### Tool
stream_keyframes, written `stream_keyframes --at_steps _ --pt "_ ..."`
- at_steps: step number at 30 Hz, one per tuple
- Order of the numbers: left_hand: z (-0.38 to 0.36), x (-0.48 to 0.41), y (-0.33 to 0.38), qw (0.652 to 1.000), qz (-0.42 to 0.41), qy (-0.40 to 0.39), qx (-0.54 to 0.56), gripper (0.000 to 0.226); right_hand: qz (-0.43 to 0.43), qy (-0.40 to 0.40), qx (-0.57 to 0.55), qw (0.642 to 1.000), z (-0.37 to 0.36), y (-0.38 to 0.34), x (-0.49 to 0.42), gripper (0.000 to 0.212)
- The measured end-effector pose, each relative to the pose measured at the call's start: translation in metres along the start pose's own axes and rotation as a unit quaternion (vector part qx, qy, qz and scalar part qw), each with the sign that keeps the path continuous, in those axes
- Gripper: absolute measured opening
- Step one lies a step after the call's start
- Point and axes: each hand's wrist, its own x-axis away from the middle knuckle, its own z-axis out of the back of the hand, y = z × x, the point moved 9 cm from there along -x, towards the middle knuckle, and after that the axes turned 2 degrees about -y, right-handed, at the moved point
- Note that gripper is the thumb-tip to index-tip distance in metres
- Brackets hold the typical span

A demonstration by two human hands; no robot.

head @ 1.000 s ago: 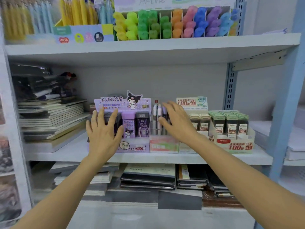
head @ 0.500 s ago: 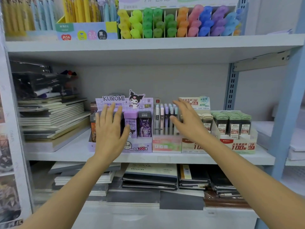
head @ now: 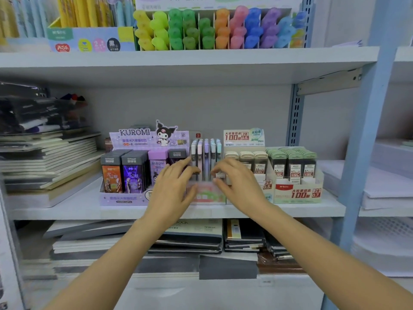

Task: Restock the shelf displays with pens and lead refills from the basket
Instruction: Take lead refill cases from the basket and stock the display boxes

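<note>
Two hands bracket the pen box (head: 206,195), a narrow printed-card tray.

- Left hand (head: 176,191): at the box's left flank. Fingers loosely spread, index reaching up toward the pens (head: 206,153).
- Right hand (head: 241,186): at the box's right flank. Fingers apart and slightly bent, tips at the box's right edge.
- Blur covers the box front, so contact is unconfirmed. Neither hand pinches anything visible.

Judgement: the flanking pose suits squaring or sliding the box into line with its neighbours, not loading stock.

Materials:
- Pens are slim smooth plastic with pastel caps, standing upright and packed side by side inside the box.
- Left of the box is the Kuromi display (head: 134,139), purple printed card holding flat, glossy rectangular lead-refill cases.
- Right of the box are the cream-capped refills (head: 245,158).
- Farther right are the green-capped refills (head: 292,166), in stepped card trays.

The basket is not in view.
</note>
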Motion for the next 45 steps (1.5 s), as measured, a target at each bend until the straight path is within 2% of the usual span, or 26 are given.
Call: stream_keyframes --at_steps 3,6,10,13,17,23,25,28,31,36,40,45 --pt "0.001 0.0 0.01 1.0 0.008 0.023 0.007 0.042 -0.023 0.013 -0.015 1.0 0.024 0.02 -0.001 0.03" --pt "0.0 -0.006 0.03 0.998 -0.035 0.047 -0.01 0.045 -0.058 0.03 0.053 0.996 0.056 0.052 -0.007 0.038" --pt "-0.017 -0.016 0.048 0.996 -0.069 0.027 -0.038 0.051 -0.079 -0.036 0.132 0.987 0.06 0.075 -0.018 0.049" --pt "-0.029 -0.019 0.052 0.996 -0.073 0.012 -0.052 0.055 -0.056 -0.065 0.159 0.984 0.05 0.074 -0.027 0.045" --pt "-0.037 -0.018 0.049 0.995 -0.071 -0.002 -0.07 0.058 -0.033 -0.039 0.146 0.988 0.052 0.072 -0.032 0.029" --pt "-0.037 -0.017 0.048 0.995 -0.07 0.001 -0.074 0.059 0.005 -0.081 0.09 0.993 0.04 0.056 -0.045 0.046" --pt "-0.038 -0.017 0.05 0.994 -0.072 -0.001 -0.077 0.058 0.023 -0.105 0.107 0.988 0.03 0.047 -0.049 0.042" --pt "-0.039 -0.017 0.05 0.995 -0.071 -0.008 -0.075 0.058 0.022 -0.087 0.098 0.991 0.031 0.043 -0.053 0.031" --pt "-0.038 -0.017 0.05 0.994 -0.07 -0.008 -0.081 0.059 0.015 -0.089 0.091 0.992 0.036 0.046 -0.049 0.035" --pt "-0.039 -0.016 0.063 0.993 -0.079 0.001 -0.085 0.057 -0.044 0.009 0.12 0.992 0.087 0.079 -0.024 0.041" --pt "-0.045 -0.014 0.076 0.992 -0.093 0.0 -0.083 0.053 -0.092 -0.016 0.144 0.985 0.097 0.1 -0.009 0.035" --pt "-0.05 -0.014 0.077 0.994 -0.082 -0.009 -0.071 0.052 -0.082 0.005 0.125 0.989 0.089 0.094 -0.006 0.027"
